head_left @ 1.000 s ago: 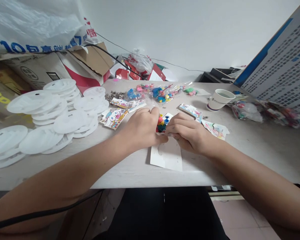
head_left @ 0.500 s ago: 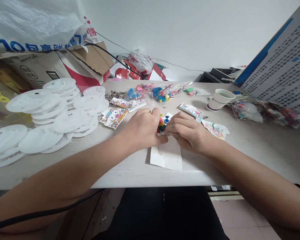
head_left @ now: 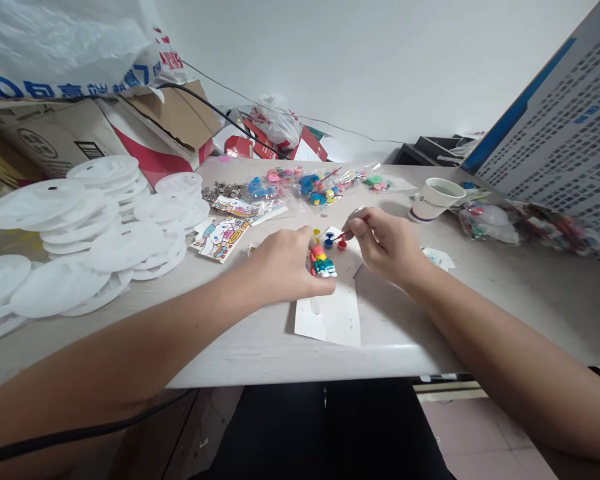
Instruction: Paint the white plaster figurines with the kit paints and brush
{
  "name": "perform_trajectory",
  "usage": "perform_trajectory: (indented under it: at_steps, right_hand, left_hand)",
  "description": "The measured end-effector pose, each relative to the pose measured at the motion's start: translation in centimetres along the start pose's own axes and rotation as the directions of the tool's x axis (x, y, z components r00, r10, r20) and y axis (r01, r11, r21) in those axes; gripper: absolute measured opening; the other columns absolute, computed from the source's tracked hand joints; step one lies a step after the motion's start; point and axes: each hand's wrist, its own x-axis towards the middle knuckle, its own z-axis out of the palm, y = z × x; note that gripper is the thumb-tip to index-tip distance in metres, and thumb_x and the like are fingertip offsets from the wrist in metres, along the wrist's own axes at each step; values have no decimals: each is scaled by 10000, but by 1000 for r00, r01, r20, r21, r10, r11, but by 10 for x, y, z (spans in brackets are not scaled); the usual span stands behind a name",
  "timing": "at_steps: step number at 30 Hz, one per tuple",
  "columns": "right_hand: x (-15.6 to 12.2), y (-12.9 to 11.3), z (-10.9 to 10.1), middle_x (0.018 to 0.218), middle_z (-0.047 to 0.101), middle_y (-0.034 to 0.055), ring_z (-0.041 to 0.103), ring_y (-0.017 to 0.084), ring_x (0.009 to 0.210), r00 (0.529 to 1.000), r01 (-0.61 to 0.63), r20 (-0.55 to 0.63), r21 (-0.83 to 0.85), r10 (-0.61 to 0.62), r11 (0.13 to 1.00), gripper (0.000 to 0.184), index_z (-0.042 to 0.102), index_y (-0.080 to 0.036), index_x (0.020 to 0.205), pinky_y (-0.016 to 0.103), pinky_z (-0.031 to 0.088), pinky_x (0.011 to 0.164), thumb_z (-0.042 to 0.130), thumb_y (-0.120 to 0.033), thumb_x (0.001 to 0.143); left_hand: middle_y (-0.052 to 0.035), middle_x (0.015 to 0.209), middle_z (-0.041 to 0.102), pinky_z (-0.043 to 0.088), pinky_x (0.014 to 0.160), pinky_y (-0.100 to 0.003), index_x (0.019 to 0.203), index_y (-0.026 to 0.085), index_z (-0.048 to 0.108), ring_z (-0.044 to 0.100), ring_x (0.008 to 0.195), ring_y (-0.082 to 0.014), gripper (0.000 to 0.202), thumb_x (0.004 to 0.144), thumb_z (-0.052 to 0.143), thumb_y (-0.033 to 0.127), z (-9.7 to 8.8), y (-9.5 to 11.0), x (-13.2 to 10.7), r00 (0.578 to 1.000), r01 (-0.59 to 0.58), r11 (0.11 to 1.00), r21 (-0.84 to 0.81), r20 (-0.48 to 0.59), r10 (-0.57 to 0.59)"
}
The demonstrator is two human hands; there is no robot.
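My left hand (head_left: 294,265) holds a small painted figurine (head_left: 323,261), pink, yellow and green with white at its lower end, between thumb and fingers. Pinched in my right hand (head_left: 384,241) is a thin paintbrush (head_left: 344,236), its tip over the small paint pots. The red paint pot (head_left: 341,245) and the blue paint pot (head_left: 329,241) stand side by side just beyond the figurine; a yellow pot (head_left: 317,234) is partly hidden by my left hand. Under the figurine lies a white card (head_left: 330,317) with a cut-out.
Stacks of white plastic discs (head_left: 60,287) fill the left side. Cartoon cards (head_left: 221,238) lie near a metal pile (head_left: 227,192). Bags of colourful pieces (head_left: 315,188) are at the back. A paper cup (head_left: 437,199) of liquid stands right, before a large printed board (head_left: 545,113).
My right hand has drawn away from the figurine to the right, bringing the brush to the paint pots. The figurine stays in my left hand, now more visible. The view has shifted slightly.
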Motion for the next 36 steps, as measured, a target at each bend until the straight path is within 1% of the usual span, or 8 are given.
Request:
perform_trajectory:
  at_steps: [7, 13, 16, 20, 23, 27, 30, 36]
  right_hand:
    - [2, 4, 8, 782, 716, 72, 621, 193, 760, 995, 34, 97, -57, -28, 998, 258, 639, -182, 859, 315, 487, 707, 453, -290, 1001]
    - [2, 3, 8, 770, 702, 76, 600, 195, 763, 993, 18, 117, -83, -8, 996, 236, 642, -175, 851, 310, 467, 706, 466, -252, 988]
    - [2, 3, 11, 756, 689, 70, 585, 194, 751, 988, 7, 155, -105, 9, 994, 230, 644, -177, 843, 314, 454, 700, 473, -243, 982]
    - [3, 2, 12, 747, 684, 65, 575, 186, 734, 983, -7, 181, -117, 28, 993, 240, 638, -175, 805, 315, 447, 691, 481, -232, 977]
    - [1, -4, 8, 729, 679, 55, 585, 176, 719, 995, 0, 102, -71, 8, 997, 231, 642, -180, 816, 310, 451, 678, 499, -256, 981]
    - [-4, -20, 0, 803, 693, 57, 627, 157, 743, 999, 40, -28, 142, -36, 989, 214, 646, -187, 898, 310, 477, 697, 474, -261, 1004]
    - [-6, -30, -3, 835, 687, 64, 636, 151, 787, 993, 110, 10, 248, -116, 963, 203, 639, -181, 949, 309, 487, 726, 451, -223, 1011]
    - [-5, -29, 2, 864, 674, 75, 604, 153, 806, 964, 191, 132, 257, -230, 947, 173, 618, -177, 974, 314, 485, 749, 448, -191, 999]
  left_hand:
    - [-30, 676, 604, 388, 460, -310, 875, 230, 525, 595, 608, -238, 422, 585, 742, 446, 5, 0, 2, 999, 19, 996, 82, -43, -15]
    - [-16, 635, 564, 325, 432, -293, 892, 233, 477, 542, 548, -214, 441, 592, 724, 441, 3, 0, 1, 999, 27, 986, 165, -44, -20]
    - [-8, 624, 533, 325, 462, -303, 918, 226, 469, 548, 578, -225, 416, 614, 698, 391, -1, 2, -2, 998, -25, 970, 242, -50, 38]
    - [-42, 704, 547, 408, 571, -323, 950, 201, 477, 596, 727, -259, 375, 659, 648, 364, -5, 6, -5, 992, -97, 929, 356, -43, 120]
    - [-59, 730, 555, 436, 627, -329, 948, 185, 492, 604, 780, -268, 350, 674, 629, 354, -7, 9, -7, 993, -98, 919, 382, -30, 118]
    - [-68, 740, 566, 437, 648, -343, 929, 183, 500, 599, 760, -265, 335, 678, 624, 367, -9, 11, -8, 992, -106, 922, 372, -25, 124]
    - [-75, 766, 577, 431, 650, -339, 916, 189, 497, 598, 766, -262, 336, 670, 630, 377, -8, 10, -8, 992, -108, 928, 358, -23, 124]
    - [-71, 770, 561, 403, 623, -328, 911, 204, 479, 591, 771, -264, 352, 653, 634, 386, -5, 7, -7, 994, -95, 934, 343, -18, 108]
